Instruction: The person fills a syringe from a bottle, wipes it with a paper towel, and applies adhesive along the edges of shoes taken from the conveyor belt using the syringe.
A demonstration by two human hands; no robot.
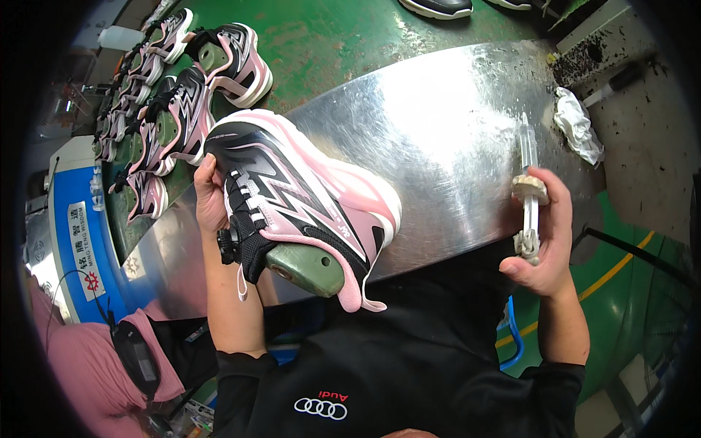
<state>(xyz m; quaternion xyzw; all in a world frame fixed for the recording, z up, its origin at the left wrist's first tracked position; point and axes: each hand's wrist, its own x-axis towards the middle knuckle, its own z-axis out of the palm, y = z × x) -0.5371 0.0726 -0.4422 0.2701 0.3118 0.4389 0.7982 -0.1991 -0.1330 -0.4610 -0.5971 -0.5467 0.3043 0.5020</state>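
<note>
My left hand [210, 198] is closed on a pink, black and white sneaker [310, 186] at its far left side, with the thumb on the upper. The sneaker is tilted above the metal tabletop, toe away from me. Inside its opening sits a green shoe last [307, 269] with a small round hole. At the right, my right hand [553, 237] is curled around a slim white tool [531, 217]. This tool has a lumpy tan collar, a wrapped lower end and a narrow, shiny tip pointing away from me. My remaining right fingers are partly hidden.
Several similar sneakers [186, 109] with green lasts stand in rows at the far left. The shiny metal tabletop [438, 109] has a curved edge. A crumpled white paper [578, 125] lies at its right. A person in pink [102, 358] is at the lower left.
</note>
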